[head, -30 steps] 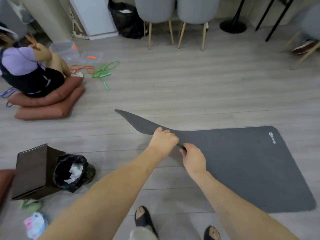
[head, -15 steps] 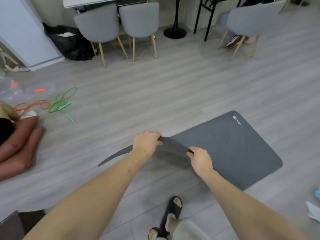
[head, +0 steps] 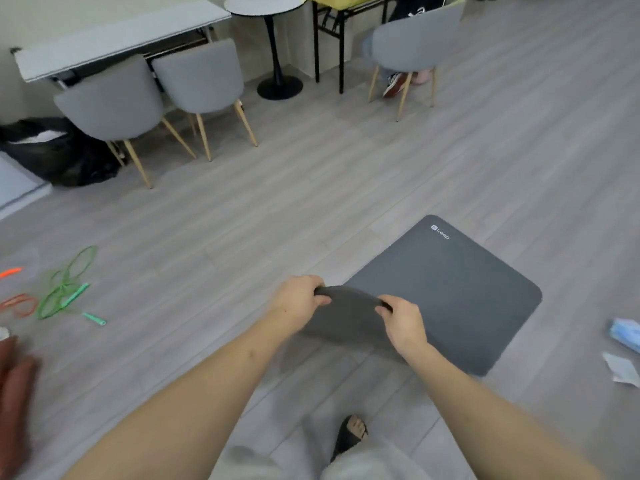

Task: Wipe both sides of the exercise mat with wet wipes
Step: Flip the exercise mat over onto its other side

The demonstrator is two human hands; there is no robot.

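Both hands grip the near end of the dark grey rubber exercise mat (head: 446,289): the left hand (head: 298,301) has its fingers curled over the raised edge, the right hand (head: 401,322) pinches the same edge just beside it. That end is lifted and arched off the pale grey plank floor (head: 311,209), while the far part lies flat, its rounded corners pointing to 1 and 3 o'clock, a small white logo near the far corner. Open floor spreads wide from 10 to 2 o'clock. Beyond it, at 11 o'clock, two grey upholstered chairs (head: 156,95) stand before a white worktop (head: 114,39); a third grey chair (head: 414,39) is at 1 o'clock. A black bin bag (head: 59,150) slumps at 10 o'clock. Green and orange skipping ropes (head: 64,289) lie at 9 o'clock, well apart from the mat. Blue and white packets (head: 625,351) lie at 3 o'clock, near the mat's right edge. A black sandal (head: 348,436) stands at 6 o'clock.
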